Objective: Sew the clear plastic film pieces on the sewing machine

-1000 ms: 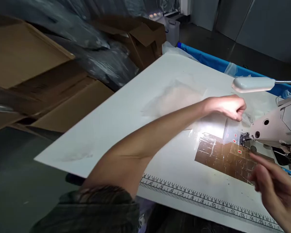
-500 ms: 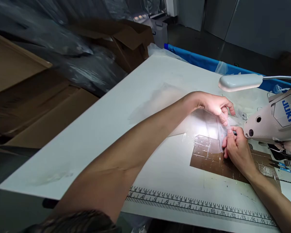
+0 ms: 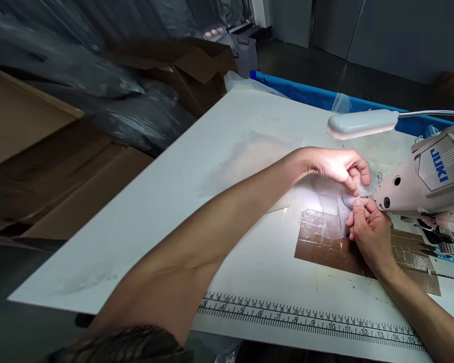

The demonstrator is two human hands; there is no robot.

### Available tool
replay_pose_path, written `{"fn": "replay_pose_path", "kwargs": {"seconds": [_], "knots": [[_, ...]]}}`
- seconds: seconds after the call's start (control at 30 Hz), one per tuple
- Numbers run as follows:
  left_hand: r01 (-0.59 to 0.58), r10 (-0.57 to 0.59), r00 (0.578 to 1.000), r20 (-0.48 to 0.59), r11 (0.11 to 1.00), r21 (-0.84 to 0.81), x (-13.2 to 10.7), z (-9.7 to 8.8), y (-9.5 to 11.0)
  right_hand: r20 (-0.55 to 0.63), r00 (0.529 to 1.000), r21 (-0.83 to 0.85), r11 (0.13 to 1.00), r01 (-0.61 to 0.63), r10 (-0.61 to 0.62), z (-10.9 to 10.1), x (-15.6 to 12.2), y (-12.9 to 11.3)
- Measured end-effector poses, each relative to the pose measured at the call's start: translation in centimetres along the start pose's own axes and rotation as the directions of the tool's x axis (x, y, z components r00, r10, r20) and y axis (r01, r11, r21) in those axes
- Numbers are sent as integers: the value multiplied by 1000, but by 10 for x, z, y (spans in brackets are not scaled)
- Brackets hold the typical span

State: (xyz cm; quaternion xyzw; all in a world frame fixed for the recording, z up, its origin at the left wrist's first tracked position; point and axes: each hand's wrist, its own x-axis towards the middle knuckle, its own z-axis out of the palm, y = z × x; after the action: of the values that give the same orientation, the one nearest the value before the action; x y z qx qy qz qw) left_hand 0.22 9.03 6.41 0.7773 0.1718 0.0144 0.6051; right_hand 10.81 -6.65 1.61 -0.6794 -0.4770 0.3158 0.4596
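Observation:
A sheer white piece of fabric (image 3: 331, 209) lies under the bright lamp, beside the head of a sewing machine (image 3: 419, 176). My left hand (image 3: 348, 169) reaches over it from the far side, thumb and fingers pinched on its edge. Close below, my right hand (image 3: 371, 227) pinches the same fabric between thumb and curled fingers. Both hands are almost touching, just left of the machine's nose. The needle area is hidden behind the hand and the machine head. Beneath the fabric is a brown patch (image 3: 325, 248) partly covered by clear tape.
A white lamp (image 3: 363, 124) on a bendable neck hangs above the hands. Blue-handled thread snips (image 3: 452, 256) lie at the right. A printed ruler (image 3: 310, 320) runs along the white table's (image 3: 166, 217) front edge. Cardboard boxes (image 3: 68, 186) stand at the left; a blue cloth trough (image 3: 298, 91) borders the back.
The view has shifted slightly, so the machine and lamp sit further left. My hands have come closer together at the fabric's edge, which is now folded between them.

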Motion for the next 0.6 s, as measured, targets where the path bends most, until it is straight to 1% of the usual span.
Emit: {"fn": "replay_pose_path", "kwargs": {"seconds": [0.1, 0.23, 0.3, 0.4, 0.5, 0.6], "knots": [[-1, 0, 1000, 4, 1000, 27, 1, 6, 2, 11, 1000, 40, 999, 15, -15, 1, 2, 2], [-27, 26, 1000, 10, 996, 80, 5, 13, 0, 54, 997, 48, 997, -55, 53, 1, 4, 2], [-24, 23, 1000, 7, 995, 92, 7, 13, -2, 57, 997, 34, 998, -61, 59, 0, 4, 2], [12, -11, 1000, -11, 994, 110, 5, 6, -4, 56, 997, 8, 998, -54, 54, -2, 4, 2], [74, -68, 996, -50, 989, 126, 1, -5, -6, 89, 993, -64, 995, -73, 79, -4, 5, 0], [137, -132, 990, -48, 981, 136, -3, -12, -8, 110, 988, -125, 988, -90, 104, -5, 5, -2]]}}
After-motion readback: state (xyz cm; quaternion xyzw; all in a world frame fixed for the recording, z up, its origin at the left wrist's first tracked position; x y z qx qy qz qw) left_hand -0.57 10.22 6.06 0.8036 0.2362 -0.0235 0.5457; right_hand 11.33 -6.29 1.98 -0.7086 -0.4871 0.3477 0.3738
